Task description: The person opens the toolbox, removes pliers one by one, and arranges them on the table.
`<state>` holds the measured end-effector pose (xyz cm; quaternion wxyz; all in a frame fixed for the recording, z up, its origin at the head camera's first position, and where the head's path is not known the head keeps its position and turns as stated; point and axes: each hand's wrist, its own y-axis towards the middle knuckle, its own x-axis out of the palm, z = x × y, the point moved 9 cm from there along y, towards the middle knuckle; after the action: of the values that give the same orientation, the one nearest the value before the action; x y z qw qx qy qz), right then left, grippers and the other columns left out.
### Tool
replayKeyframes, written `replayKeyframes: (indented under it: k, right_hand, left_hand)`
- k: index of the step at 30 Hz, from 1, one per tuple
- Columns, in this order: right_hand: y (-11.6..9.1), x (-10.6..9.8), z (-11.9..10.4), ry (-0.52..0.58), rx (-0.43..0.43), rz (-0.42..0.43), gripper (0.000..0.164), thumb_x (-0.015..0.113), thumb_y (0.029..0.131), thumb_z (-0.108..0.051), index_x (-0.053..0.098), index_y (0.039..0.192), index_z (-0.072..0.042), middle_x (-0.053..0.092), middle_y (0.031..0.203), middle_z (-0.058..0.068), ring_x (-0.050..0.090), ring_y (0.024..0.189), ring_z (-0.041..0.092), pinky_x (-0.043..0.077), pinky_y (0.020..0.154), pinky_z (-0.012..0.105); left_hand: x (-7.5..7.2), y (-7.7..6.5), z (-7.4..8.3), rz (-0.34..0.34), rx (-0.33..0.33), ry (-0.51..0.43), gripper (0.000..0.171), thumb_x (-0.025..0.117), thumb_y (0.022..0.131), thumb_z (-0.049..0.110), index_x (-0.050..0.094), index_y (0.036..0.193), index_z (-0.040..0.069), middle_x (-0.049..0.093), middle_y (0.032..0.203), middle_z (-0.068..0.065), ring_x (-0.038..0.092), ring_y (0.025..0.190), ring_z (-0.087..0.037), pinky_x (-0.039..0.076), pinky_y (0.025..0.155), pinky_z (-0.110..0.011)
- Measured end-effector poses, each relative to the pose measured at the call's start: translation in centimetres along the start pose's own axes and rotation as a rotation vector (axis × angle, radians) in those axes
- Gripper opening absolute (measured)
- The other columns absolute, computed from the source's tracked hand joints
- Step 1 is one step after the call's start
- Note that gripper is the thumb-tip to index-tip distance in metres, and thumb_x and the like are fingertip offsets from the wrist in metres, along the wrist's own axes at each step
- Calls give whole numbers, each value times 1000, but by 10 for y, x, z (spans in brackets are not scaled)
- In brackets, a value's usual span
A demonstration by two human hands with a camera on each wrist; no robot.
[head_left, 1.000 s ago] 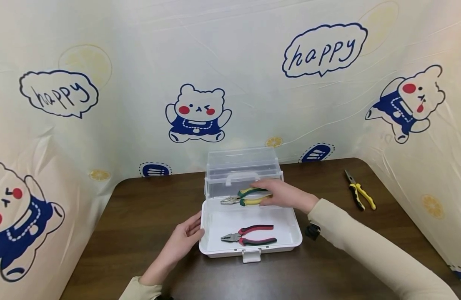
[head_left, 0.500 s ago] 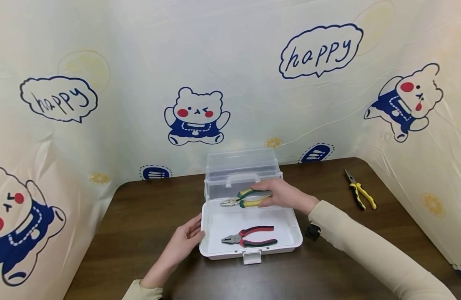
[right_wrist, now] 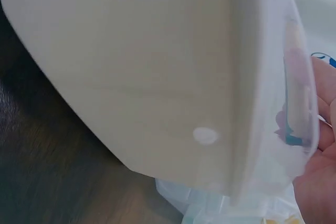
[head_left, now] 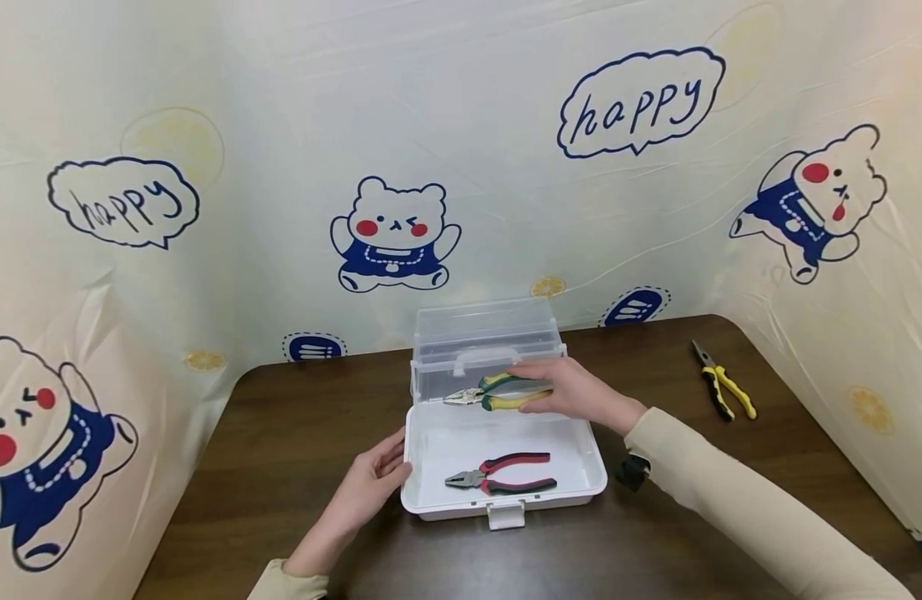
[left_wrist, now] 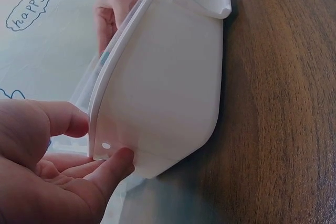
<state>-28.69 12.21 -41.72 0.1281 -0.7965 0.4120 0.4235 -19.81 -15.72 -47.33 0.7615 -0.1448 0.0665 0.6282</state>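
Note:
A white toolbox (head_left: 503, 502) stands with its clear lid (head_left: 485, 323) tipped back. My left hand (head_left: 371, 479) grips its left side, thumb at the rim and fingers against the outer wall, as the left wrist view (left_wrist: 68, 166) shows. Above the box's back part, my right hand (head_left: 573, 390) holds pliers with green and yellow handles (head_left: 506, 402) by those handles, the metal nose pointing left. Inside the box lie combination pliers with red and black handles (head_left: 517, 485), nose also to the left. In the right wrist view, the box wall (right_wrist: 121, 77) hides most of the right hand.
Needle-nose pliers with yellow and black handles (head_left: 722, 392) lie on the brown table (head_left: 281, 433) at the right. A white latch (head_left: 506, 515) hangs at the box front. Behind and at both sides rises a printed cloth (head_left: 491, 167).
The right hand and the green and yellow pliers have risen very slightly relative to the box. The left hand keeps its grip, and the head view has shifted a little.

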Motion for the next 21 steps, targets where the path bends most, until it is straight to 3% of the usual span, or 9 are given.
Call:
replayKeyframes:
  k: [11,21]
  right_hand:
    - [-28,-28,7,24,103,66,64,85,89,-26,62,147,-13,61,148,12,58,134,34,52,107,53]
    - [-78,-54,29,-45,210,167,63,86,87,-28,64,144,-11,63,143,16,60,131,40,51,104,60]
  left_hand:
    - [0,3,0,-23,3,3,59,63,102,1,40,156,-6,51,151,-29,56,136,-41,52,105,-40]
    - [-1,2,-2,-27,7,10,58,61,102,0,39,156,-6,49,152,-30,54,138,-41,51,107,-39]
